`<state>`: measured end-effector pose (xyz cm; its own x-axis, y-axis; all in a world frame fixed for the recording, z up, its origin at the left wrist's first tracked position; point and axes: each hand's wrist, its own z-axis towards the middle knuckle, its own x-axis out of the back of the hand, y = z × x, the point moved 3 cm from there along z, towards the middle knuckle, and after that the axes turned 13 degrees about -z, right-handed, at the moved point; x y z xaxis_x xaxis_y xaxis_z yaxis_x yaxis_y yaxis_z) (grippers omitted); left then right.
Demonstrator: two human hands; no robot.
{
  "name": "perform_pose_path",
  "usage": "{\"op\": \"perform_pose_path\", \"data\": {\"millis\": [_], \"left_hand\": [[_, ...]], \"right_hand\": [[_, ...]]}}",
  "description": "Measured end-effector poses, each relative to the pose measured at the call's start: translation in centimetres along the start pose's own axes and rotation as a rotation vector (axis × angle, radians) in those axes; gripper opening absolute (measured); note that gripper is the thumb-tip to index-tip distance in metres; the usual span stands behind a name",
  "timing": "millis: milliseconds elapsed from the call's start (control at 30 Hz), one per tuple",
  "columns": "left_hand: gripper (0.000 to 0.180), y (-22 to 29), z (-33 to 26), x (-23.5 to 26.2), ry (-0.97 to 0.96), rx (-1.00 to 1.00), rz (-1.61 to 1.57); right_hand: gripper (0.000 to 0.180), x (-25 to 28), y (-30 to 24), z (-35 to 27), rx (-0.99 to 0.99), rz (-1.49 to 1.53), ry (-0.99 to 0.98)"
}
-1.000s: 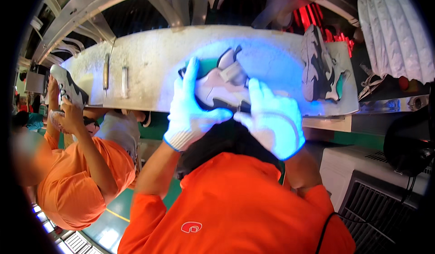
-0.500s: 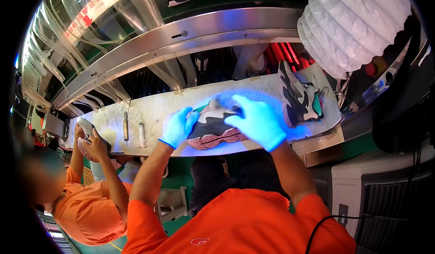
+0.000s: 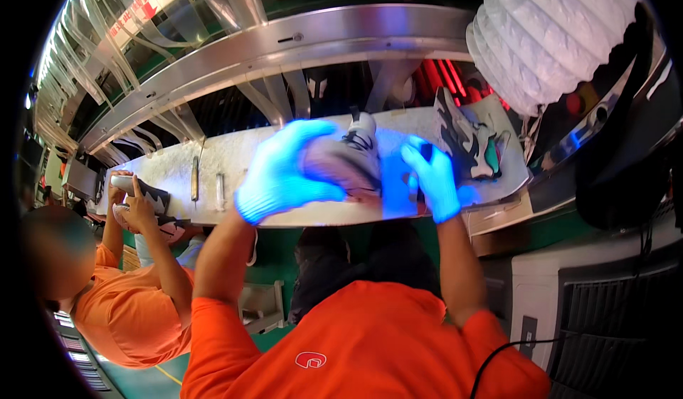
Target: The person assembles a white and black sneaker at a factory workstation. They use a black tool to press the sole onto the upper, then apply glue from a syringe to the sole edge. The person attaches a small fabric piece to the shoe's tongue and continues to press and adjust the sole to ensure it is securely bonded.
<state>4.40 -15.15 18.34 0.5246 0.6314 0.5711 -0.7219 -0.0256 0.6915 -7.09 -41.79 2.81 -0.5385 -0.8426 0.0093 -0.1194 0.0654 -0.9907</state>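
My left hand (image 3: 281, 175), in a pale glove lit blue, grips a grey-and-black sneaker (image 3: 361, 141) with a pinkish sole. The shoe is tilted up off the bench, its sole blurred and toward my left palm. My right hand (image 3: 435, 180), gloved too, is apart from this shoe on its right. Its fingers are closed round a small dark object (image 3: 426, 151) whose kind I cannot make out. A strong blue patch of light falls between that hand and the shoe. Another grey, black and white sneaker (image 3: 475, 146) with a teal lining lies beyond my right hand.
On the pale bench (image 3: 245, 150) to the left lie a slim wooden-handled tool (image 3: 195, 178) and a clear tube (image 3: 220, 191). A co-worker in orange holds a shoe (image 3: 151, 196) at far left. Behind runs a metal rail (image 3: 334, 33); a white ribbed hose (image 3: 551, 43) hangs at right.
The sneaker has been lifted and turned from lying side-on to pointing away. My left hand has shifted onto its sole. My right hand has come off the shoe and moved right.
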Motion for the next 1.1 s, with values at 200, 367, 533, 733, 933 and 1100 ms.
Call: {"op": "perform_pose_path", "data": {"millis": [200, 367, 533, 733, 933, 1100], "left_hand": [[0.068, -9.9, -13.4, 1.4, -0.083, 0.062, 0.335], [0.11, -5.8, -12.1, -1.2, -0.181, 0.402, 0.299], [0.14, -3.3, -8.1, -4.3, -0.155, 0.326, 0.35], [0.126, -4.5, -6.7, -5.8, -0.22, 0.273, 0.382], [0.119, -5.2, -6.5, -5.5, -0.229, 0.221, 0.336], [0.123, -5.0, -6.3, -5.7, -0.229, 0.184, 0.343]], "right_hand": [[0.035, -5.2, -3.2, 2.4, 0.308, -0.532, -0.346], [0.034, -6.3, -3.3, 2.5, 0.229, -0.625, -0.343], [0.034, -6.1, -3.6, 2.3, 0.236, -0.585, -0.32], [0.03, -4.4, -3.6, 1.4, 0.208, -0.201, -0.128], [0.023, -5.4, -2.6, 1.1, 0.062, 0.495, -0.052], [0.044, -5.6, -1.4, 1.4, 0.016, 0.684, -0.129]]}}
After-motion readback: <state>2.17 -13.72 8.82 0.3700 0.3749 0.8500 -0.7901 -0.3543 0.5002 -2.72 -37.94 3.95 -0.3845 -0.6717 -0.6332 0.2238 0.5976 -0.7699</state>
